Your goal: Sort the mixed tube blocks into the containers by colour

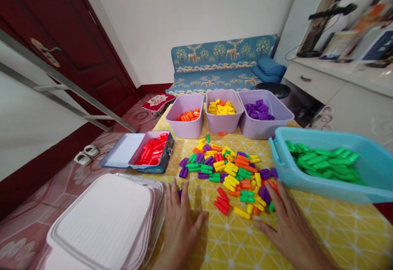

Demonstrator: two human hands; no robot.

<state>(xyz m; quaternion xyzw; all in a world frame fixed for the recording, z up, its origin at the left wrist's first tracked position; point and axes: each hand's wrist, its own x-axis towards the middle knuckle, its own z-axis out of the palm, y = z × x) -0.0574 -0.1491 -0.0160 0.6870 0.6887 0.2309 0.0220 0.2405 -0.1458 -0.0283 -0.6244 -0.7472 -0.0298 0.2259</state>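
Observation:
A loose pile of small plastic pieces (227,167), shaped like joined round-ended tubes, lies on the yellow patterned tablecloth (227,245). They are red, yellow, green, orange and purple. My left hand (181,229) rests with spread fingers at the pile's near left; a purple piece (179,195) shows behind its fingertips. On the other side my right hand (287,225) is open, fingertips beside purple and orange pieces at the pile's right edge. Between the hands lie red pieces (222,201) and a yellow piece (242,212). Neither hand visibly grips anything.
Behind the pile stand lilac bins with orange (185,128), yellow (224,122) and purple pieces (260,129). A blue tub (331,192) at right holds green ones. At left are an open tin (150,167) of red pieces and stacked white lids (104,216).

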